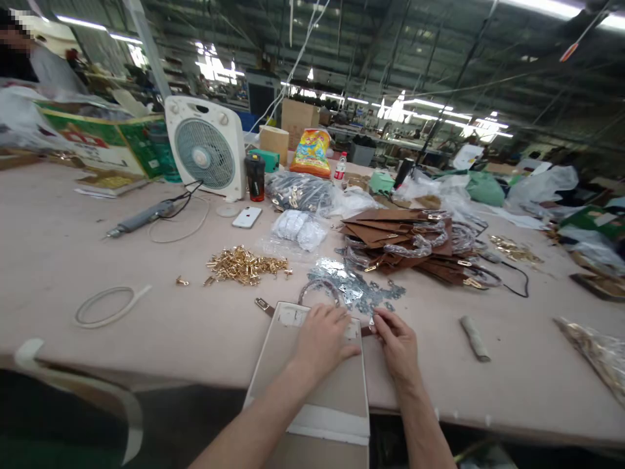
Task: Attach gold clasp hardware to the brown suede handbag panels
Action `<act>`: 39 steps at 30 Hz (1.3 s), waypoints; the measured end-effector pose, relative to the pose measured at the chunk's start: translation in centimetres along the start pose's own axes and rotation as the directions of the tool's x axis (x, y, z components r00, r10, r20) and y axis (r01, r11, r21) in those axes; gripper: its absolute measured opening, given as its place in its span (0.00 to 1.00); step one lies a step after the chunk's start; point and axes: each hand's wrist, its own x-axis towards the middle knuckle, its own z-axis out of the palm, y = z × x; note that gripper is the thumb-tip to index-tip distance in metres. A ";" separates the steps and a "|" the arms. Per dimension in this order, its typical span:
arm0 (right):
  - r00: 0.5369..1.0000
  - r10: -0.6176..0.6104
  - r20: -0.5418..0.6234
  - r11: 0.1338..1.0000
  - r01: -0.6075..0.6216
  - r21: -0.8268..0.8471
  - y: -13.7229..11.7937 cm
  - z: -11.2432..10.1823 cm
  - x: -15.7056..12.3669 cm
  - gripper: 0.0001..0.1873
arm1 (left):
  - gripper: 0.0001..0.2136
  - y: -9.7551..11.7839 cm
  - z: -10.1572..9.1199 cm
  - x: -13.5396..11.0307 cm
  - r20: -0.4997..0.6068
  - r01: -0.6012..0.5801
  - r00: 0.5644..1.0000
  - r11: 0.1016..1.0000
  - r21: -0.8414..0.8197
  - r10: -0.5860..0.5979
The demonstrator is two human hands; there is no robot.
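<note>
A flat beige bag panel [336, 384] with white edges lies in front of me and overhangs the table's front edge. My left hand [322, 339] rests on its upper part, fingers stretched out and thumb apart. From its top rises a wrapped handle [319, 284], and a brown strap with a gold buckle [263, 305] sticks out at the left. My right hand [396, 342] pinches a small silver metal plate [372, 322] at the short brown strap [366, 331] on the right side. The fingertips partly hide that plate. Just beyond the panel lie scattered silver metal plates [349, 283].
Gold hardware pieces [247, 265] are heaped left of centre. Stacked brown leather bag parts [405, 241] lie at the right, near a grey roll [474, 339]. Further left are an electric screwdriver [141, 218], a phone [247, 217], a fan [208, 150] and a tape loop [105, 306].
</note>
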 end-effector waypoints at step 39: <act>0.994 -0.099 0.052 0.978 0.106 -0.179 -1.5 1.5 -0.7 0.17 | 0.26 -0.1 0.5 -0.1 -0.066 0.026 0.997 0.999 -0.036 -0.029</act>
